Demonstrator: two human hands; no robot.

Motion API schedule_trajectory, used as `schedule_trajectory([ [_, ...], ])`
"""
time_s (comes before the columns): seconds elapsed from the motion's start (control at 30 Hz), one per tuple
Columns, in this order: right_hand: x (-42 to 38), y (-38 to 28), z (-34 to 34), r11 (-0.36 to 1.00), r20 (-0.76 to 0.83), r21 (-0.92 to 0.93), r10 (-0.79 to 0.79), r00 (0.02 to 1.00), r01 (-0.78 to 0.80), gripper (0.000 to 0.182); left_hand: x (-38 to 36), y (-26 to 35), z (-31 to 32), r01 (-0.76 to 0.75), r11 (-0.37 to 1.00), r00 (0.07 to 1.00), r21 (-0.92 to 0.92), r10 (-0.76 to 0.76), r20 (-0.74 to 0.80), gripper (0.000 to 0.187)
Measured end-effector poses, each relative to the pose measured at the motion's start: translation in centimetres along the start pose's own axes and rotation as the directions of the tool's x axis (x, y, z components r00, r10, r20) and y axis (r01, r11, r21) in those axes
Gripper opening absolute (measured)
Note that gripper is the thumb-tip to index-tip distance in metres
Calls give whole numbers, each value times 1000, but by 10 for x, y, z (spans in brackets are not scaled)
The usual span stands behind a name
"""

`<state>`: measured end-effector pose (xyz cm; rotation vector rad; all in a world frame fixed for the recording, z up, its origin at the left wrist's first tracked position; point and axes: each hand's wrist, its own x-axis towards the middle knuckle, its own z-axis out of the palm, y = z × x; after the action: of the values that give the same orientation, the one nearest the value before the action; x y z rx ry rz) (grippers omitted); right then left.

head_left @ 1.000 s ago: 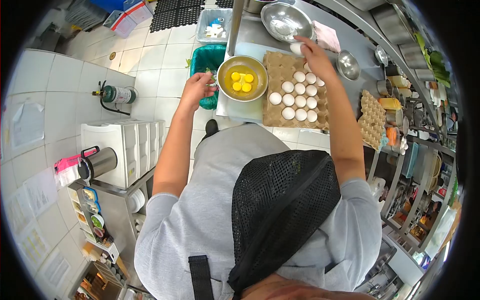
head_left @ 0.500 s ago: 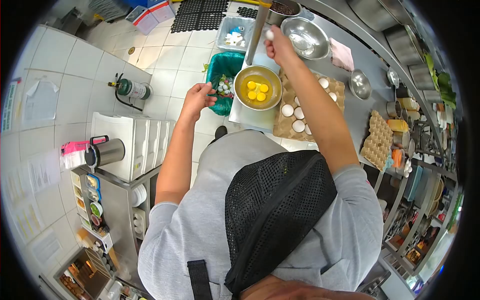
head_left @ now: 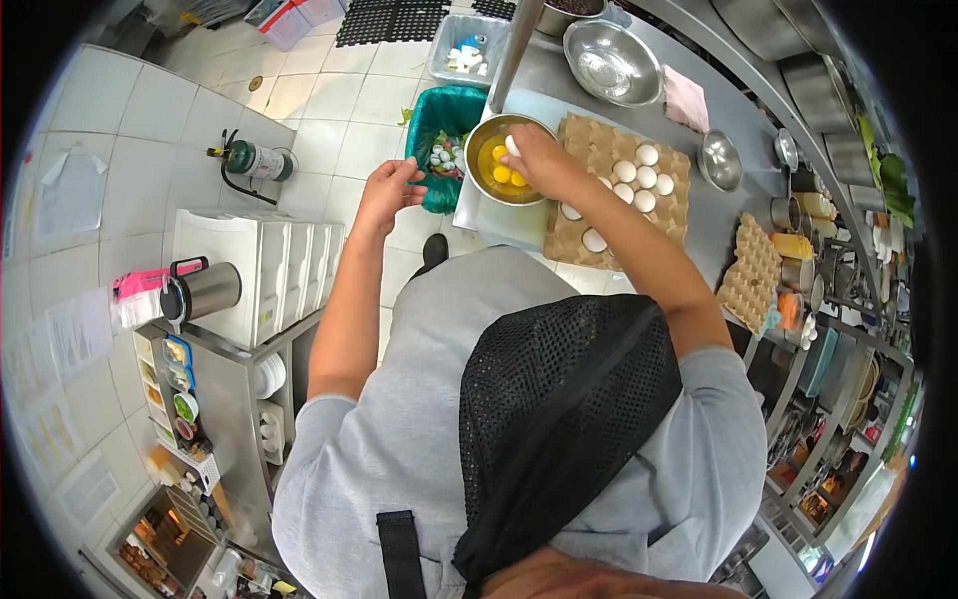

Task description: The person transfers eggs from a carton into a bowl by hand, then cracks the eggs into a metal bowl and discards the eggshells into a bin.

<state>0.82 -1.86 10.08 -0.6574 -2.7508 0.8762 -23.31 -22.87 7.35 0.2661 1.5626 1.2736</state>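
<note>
My right hand [head_left: 544, 165] grips a white egg [head_left: 513, 145] at the rim of a metal bowl [head_left: 487, 130]. Several yellow yolks [head_left: 501, 174] lie in the bowl, partly covered by my fingers. Beneath my right forearm is a cardboard egg tray [head_left: 599, 138] with several white eggs in it. My left hand [head_left: 392, 192] hovers beside a bin lined with green plastic [head_left: 427, 112], its fingers loosely bent and apart, holding nothing visible. Eggshells [head_left: 446, 158] show inside the bin.
A large steel bowl [head_left: 614, 65], a pink cloth [head_left: 685, 100] and a smaller bowl [head_left: 719, 162] stand along the counter. Another egg tray [head_left: 750, 275] lies to the right. A metal post [head_left: 512, 58] rises behind the egg bowl. White drawers [head_left: 284, 285] stand left.
My right hand has come down from beside the large steel bowl to the egg bowl, carrying the egg. My left hand stays near the bin.
</note>
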Motion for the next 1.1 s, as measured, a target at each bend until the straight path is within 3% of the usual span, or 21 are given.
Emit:
schedule_trajectory([
  [0.03, 0, 2, 4, 995, 87, -96, 3, 996, 5, 45, 0, 1, 2, -9, 1000, 1000, -4, 9, 6, 37],
  [0.13, -1, -10, 1, 991, 128, -136, 3, 992, 15, 42, -2, 4, 8, -28, 1000, 999, 2, 28, 26, 37],
  [0.23, -3, -30, -11, 983, 132, -174, 81, 988, -58, 44, -1, 4, 8, -27, 1000, 1000, 10, 27, 14, 38],
  [0.37, 5, -31, -29, 989, 92, -144, 44, 995, -31, 50, -8, 7, 1, -30, 999, 999, -10, 30, -15, 37],
  [0.43, 15, -39, -46, 994, -88, -90, -62, 994, 54, 52, -12, 6, -2, -34, 999, 999, -21, 34, -26, 36],
  [0.47, 22, -49, -56, 994, -83, -89, -65, 994, 57, 52, -11, 4, -4, -33, 999, 999, -24, 32, -31, 36],
  [0.53, 38, -77, -73, 973, -383, -74, -229, 895, 217, 51, -8, -1, -10, -27, 999, 999, -23, 26, -43, 35],
  [0.67, 73, -114, -80, 978, -384, -74, -208, 899, 195, 50, -10, 1, -9, -26, 999, 999, -39, 24, -43, 35],
  [0.87, 116, -76, -8, 938, -252, -345, -124, 960, 31, 50, -11, 5, -6, -51, 999, 999, -2, 51, -6, 35],
  [0.93, 110, -68, -1, 949, -380, -296, -223, 898, 110, 49, -14, 6, -10, -47, 999, 999, -4, 47, -26, 39],
  [1.1, 61, -55, -45, 995, -392, -16, -97, 915, 98, 43, -13, 1, -17, -17, 1000, 998, -22, 16, -54, 37],
])
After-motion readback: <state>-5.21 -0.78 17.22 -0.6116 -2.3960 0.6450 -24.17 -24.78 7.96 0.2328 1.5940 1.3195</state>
